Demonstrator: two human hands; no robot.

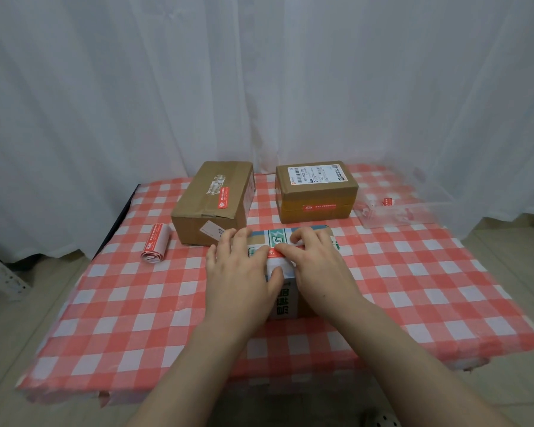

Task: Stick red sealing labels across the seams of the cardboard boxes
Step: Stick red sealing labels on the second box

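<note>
Left hand (pixel 241 269): fingers spread and flat on top of the near box (pixel 285 303), thumb on its white patch. Right hand (pixel 318 266): thumb lies on the red label (pixel 275 252), other fingers are bent with tips down on the box top just behind it; can't tell whether they pinch the label's edge or only press. The label sits across the green-printed tape on the box top, between the two hands. Near box is mid-desk (pixel 413 288); left fingertips are just beside the front corner of the left box (pixel 210 208), and the right box (pixel 316 192) is near behind. There is open checked cloth left, right and on the near side. Count: three boxes, one red label on each. One label roll (pixel 156 245) lies near the left edge. One clear tray (pixel 420 211) sits at the rear right edge with a red scrap inside.
</note>
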